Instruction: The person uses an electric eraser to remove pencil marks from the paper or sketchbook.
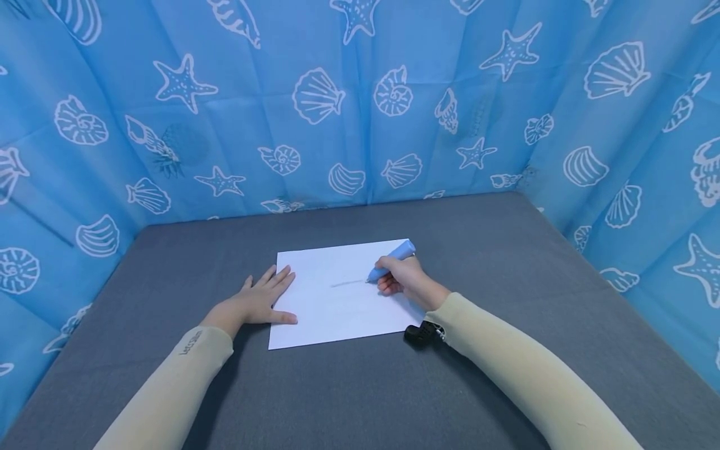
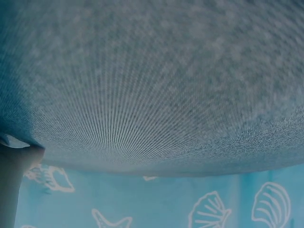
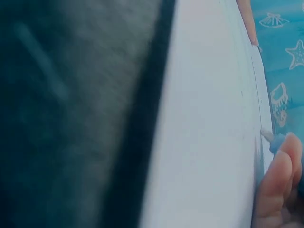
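Note:
A white sheet of paper (image 1: 326, 312) lies on the grey table, with a thin, nearly horizontal line (image 1: 347, 284) drawn near its middle. The left hand (image 1: 261, 300) rests flat on the sheet's left edge, its fingers spread. In the right hand (image 1: 406, 278) is a blue marker (image 1: 402, 251), pinched between thumb and fingers, its tip at the right end of the line. The right wrist view shows the fingers (image 3: 278, 183) of that hand beside the marker tip (image 3: 267, 135), over the paper (image 3: 204, 114). Only part of the left hand (image 2: 21, 154) shows in the left wrist view.
Grey cloth covers the table (image 1: 337, 400). Behind it and along both sides hangs a blue curtain (image 1: 253, 119) with white shells and starfish. A small black device (image 1: 420, 334) is at the right wrist, by the paper's lower right corner.

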The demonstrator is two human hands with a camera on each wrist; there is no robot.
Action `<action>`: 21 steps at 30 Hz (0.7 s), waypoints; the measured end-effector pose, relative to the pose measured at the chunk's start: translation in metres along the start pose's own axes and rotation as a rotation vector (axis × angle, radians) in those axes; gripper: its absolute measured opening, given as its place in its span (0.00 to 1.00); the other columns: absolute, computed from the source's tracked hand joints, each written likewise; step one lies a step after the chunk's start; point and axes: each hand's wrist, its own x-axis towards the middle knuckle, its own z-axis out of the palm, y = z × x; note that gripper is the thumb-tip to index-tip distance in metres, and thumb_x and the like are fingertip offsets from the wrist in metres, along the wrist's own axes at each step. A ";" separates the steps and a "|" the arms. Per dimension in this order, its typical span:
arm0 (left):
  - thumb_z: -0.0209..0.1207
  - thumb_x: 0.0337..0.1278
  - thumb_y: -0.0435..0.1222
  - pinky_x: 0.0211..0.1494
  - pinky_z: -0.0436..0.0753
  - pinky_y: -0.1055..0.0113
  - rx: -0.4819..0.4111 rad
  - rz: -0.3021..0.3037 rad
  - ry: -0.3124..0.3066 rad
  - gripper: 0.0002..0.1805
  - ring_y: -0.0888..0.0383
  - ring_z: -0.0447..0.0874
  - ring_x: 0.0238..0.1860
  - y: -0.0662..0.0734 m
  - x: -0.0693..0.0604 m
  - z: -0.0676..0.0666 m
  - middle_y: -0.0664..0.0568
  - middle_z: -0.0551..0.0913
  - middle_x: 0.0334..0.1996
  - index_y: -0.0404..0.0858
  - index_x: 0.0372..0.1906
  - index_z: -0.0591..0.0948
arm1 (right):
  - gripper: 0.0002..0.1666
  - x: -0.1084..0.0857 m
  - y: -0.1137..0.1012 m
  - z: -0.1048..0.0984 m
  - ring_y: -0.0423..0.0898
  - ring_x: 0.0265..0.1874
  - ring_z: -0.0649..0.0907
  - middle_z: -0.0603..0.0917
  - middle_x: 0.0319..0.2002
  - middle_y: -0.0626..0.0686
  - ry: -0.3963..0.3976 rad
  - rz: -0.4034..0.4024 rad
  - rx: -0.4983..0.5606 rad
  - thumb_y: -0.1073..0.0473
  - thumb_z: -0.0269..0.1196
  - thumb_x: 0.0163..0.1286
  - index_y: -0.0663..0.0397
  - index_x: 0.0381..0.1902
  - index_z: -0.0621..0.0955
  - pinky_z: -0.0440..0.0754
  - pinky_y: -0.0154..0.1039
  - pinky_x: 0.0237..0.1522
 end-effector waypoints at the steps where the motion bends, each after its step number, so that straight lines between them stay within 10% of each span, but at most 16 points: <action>1: 0.56 0.51 0.69 0.67 0.34 0.30 0.002 0.000 0.000 0.60 0.38 0.31 0.75 0.000 0.000 0.000 0.43 0.40 0.78 0.37 0.77 0.47 | 0.12 0.000 0.000 0.000 0.40 0.12 0.76 0.78 0.15 0.52 -0.002 -0.001 0.001 0.61 0.59 0.64 0.66 0.26 0.80 0.78 0.32 0.18; 21: 0.56 0.49 0.70 0.67 0.33 0.30 -0.008 0.009 0.000 0.61 0.39 0.29 0.76 -0.003 0.001 0.003 0.44 0.39 0.78 0.38 0.78 0.46 | 0.13 0.002 0.001 0.003 0.40 0.11 0.76 0.78 0.13 0.53 -0.008 -0.031 0.019 0.62 0.59 0.64 0.68 0.26 0.80 0.78 0.32 0.18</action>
